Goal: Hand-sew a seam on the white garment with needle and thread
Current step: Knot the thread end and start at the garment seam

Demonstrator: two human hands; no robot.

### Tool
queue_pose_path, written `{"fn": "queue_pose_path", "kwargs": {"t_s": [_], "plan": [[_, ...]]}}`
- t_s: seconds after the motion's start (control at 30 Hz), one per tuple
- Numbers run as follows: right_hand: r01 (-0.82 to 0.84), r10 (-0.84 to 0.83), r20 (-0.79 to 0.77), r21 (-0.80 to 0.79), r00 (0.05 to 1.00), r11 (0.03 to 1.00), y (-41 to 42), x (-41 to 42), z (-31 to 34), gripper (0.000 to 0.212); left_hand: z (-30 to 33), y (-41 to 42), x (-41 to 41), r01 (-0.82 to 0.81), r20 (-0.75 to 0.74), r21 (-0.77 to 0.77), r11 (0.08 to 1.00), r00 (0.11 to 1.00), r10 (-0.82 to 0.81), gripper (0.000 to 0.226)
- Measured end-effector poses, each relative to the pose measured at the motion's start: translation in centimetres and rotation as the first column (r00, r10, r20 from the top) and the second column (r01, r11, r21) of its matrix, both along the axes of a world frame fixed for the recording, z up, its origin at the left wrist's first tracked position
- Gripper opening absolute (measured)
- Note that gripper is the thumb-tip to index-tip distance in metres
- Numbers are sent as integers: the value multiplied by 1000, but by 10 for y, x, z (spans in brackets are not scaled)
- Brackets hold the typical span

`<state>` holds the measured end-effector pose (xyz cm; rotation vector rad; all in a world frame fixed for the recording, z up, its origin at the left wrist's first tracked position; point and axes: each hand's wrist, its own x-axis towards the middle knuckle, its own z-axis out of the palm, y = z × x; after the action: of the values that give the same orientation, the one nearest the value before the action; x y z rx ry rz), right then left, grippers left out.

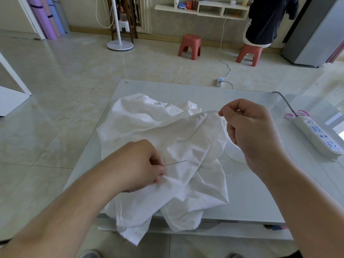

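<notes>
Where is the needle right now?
In the head view, the needle sits low and centre-left, pinched by the left hand and pointing right over the white garment.

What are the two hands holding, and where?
Left hand pinches the needle by its near end. Right hand pinches the thread beside the garment.

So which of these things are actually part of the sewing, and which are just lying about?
Part of the sewing:
- white garment, heaped on the glass table
- needle, pinched by the left hand
- thread, held by the right hand

Just lying about:
- power strip on the table
- pink bands on its cable
- two red stools on the floor
</notes>
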<state>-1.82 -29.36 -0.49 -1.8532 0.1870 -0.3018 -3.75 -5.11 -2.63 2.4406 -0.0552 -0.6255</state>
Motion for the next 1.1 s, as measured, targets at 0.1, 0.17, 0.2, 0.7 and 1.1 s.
{"fn": "queue_pose_path", "kwargs": {"t_s": [0.1, 0.17, 0.2, 0.7, 1.1], "plan": [[42, -42, -8, 29, 999, 999, -2, 2, 0, 24, -1, 2, 2, -32, 50, 49, 998, 998, 30, 22], [77, -77, -21, 20, 997, 997, -3, 3, 0, 24, -1, 4, 3, -62, 79, 69, 996, 995, 57, 24], [92, -92, -28, 12, 995, 996, -3, 4, 0, 24, -1, 5, 4, -79, 89, 73, 994, 993, 72, 25], [217, -217, -29, -1, 976, 976, -10, 5, 0, 19, -5, 15, 8, -141, 160, 218, 966, 981, 107, 25], [207, -208, 14, 57, 978, 977, -10, 4, 1, 20, -8, 16, 9, -121, 186, 405, 906, 981, 48, 23]]}}
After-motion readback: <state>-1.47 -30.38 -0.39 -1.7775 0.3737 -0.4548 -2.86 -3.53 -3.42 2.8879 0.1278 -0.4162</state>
